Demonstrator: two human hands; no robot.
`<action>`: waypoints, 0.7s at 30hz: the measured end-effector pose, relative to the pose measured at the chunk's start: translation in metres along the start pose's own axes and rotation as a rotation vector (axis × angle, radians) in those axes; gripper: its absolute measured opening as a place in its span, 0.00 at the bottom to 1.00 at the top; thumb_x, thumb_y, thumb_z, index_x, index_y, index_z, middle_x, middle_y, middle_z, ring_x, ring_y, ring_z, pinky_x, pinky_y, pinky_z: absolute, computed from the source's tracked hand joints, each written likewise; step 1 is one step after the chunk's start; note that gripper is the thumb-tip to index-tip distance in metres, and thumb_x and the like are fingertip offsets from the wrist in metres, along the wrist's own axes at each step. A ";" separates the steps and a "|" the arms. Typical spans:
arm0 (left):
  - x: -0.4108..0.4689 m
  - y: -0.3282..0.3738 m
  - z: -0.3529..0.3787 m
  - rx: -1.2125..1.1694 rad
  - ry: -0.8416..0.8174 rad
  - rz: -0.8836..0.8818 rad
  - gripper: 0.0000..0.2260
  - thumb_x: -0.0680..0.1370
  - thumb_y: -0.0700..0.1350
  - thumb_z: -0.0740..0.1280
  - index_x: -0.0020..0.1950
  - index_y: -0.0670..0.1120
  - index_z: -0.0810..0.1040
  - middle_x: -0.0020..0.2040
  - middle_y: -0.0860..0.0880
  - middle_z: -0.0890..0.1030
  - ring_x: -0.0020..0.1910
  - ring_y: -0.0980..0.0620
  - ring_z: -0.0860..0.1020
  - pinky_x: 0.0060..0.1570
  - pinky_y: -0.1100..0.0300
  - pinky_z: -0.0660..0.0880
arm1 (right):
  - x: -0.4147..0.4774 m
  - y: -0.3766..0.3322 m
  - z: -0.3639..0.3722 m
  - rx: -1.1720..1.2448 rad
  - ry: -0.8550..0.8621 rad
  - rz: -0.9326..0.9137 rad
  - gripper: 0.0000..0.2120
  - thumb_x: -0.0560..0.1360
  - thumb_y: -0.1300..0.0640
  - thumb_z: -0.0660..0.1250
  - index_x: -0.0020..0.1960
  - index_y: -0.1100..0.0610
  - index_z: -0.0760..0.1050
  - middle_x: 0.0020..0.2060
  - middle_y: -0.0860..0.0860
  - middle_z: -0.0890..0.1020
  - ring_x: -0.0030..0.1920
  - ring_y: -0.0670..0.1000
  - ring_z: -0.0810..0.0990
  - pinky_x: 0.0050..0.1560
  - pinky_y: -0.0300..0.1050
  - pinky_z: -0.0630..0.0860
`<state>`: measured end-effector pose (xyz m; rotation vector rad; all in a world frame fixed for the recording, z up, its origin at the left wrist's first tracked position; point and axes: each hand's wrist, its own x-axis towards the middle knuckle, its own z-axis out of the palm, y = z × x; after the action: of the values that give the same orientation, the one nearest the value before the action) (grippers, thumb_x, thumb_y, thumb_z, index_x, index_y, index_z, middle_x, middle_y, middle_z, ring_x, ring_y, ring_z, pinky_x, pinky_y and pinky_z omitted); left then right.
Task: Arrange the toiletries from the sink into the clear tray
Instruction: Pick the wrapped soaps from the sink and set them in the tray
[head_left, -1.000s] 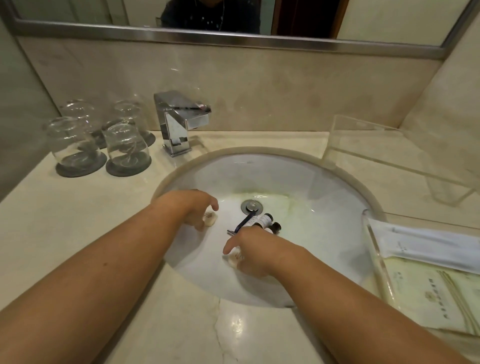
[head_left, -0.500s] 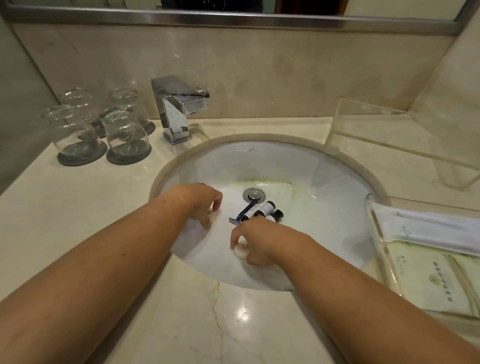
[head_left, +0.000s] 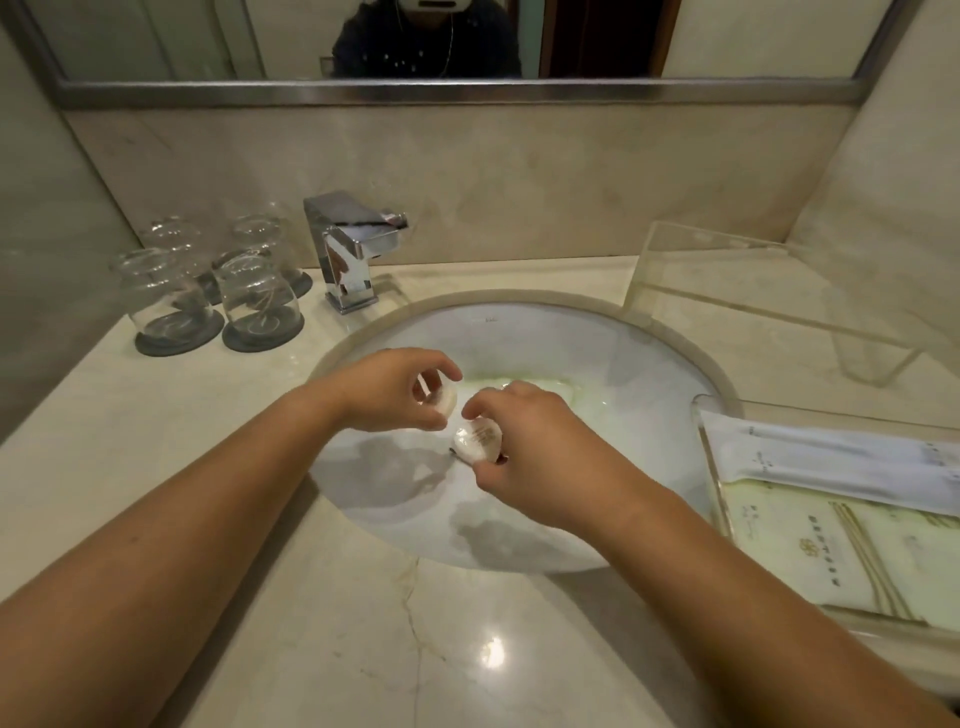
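Observation:
Both hands hover over the white sink (head_left: 623, 364). My left hand (head_left: 395, 389) pinches a small round wrapped soap (head_left: 441, 399) between thumb and fingers. My right hand (head_left: 540, 452) grips a second round wrapped soap (head_left: 478, 440) with gold print, close beside the first. The small bottles and the razor lying near the drain are hidden under my right hand. An empty clear tray (head_left: 727, 291) stands on the counter at the back right. A second clear tray (head_left: 711, 441) at the right edge holds flat packets.
A chrome tap (head_left: 348, 254) stands behind the basin on the left. Several upturned glasses (head_left: 208, 291) on dark coasters occupy the back left of the counter. A mirror (head_left: 467, 41) hangs above, with a person's dark top reflected. Marble counter (head_left: 363, 623) lies in front.
Both hands have lifted out of the basin, each bringing up a round soap, and have drawn closer together. The camera has tilted up, showing more mirror.

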<state>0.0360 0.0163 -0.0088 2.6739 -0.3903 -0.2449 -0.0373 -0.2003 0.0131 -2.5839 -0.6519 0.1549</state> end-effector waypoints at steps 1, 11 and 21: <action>-0.005 0.006 -0.003 -0.032 0.029 0.019 0.23 0.71 0.52 0.77 0.65 0.59 0.77 0.53 0.59 0.80 0.50 0.59 0.81 0.55 0.57 0.80 | -0.009 0.001 -0.008 0.029 0.051 -0.012 0.22 0.75 0.53 0.70 0.68 0.47 0.72 0.60 0.47 0.75 0.56 0.49 0.76 0.53 0.40 0.72; -0.038 0.110 0.000 -0.487 0.130 0.176 0.20 0.73 0.40 0.75 0.62 0.55 0.81 0.61 0.55 0.80 0.59 0.57 0.81 0.61 0.59 0.79 | -0.093 0.039 -0.070 0.026 0.318 0.016 0.19 0.72 0.46 0.75 0.60 0.43 0.75 0.51 0.39 0.77 0.49 0.40 0.75 0.46 0.27 0.68; -0.037 0.215 0.035 -0.461 0.075 0.294 0.20 0.73 0.43 0.76 0.62 0.58 0.81 0.57 0.54 0.77 0.59 0.57 0.80 0.62 0.59 0.79 | -0.170 0.108 -0.105 0.020 0.400 0.108 0.22 0.71 0.42 0.73 0.63 0.37 0.74 0.51 0.36 0.75 0.51 0.37 0.74 0.46 0.28 0.66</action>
<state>-0.0572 -0.1725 0.0575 2.1368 -0.6130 -0.1250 -0.1188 -0.4087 0.0547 -2.5245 -0.3613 -0.3126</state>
